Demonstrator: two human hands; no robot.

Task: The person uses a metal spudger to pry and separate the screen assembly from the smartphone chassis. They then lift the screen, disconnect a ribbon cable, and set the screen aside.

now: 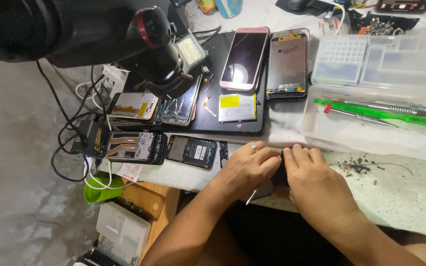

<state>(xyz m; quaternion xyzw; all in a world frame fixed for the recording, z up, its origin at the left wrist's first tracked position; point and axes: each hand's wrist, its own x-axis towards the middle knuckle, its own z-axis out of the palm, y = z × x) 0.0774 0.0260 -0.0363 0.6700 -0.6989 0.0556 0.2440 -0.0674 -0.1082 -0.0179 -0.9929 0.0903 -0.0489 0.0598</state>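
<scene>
My left hand (pixel 249 165) and my right hand (pixel 311 180) meet at the near edge of the speckled worktop (pixel 395 192), both closed on a small dark object (pixel 279 173) that is mostly hidden between my fingers. A thin metal tool (pixel 251 197) pokes out below my left hand. There is a ring on one left finger. An opened phone body (pixel 192 151) lies just left of my left hand.
A black mat (pixel 232 123) carries a pink phone (pixel 245 58), an open phone frame (pixel 287 65) and a battery (pixel 237 107). A clear plastic tray (pixel 371 133) holds a green toothbrush (pixel 378 114) and tweezers. A black microscope (pixel 159 54) stands at the left over stacked phone parts.
</scene>
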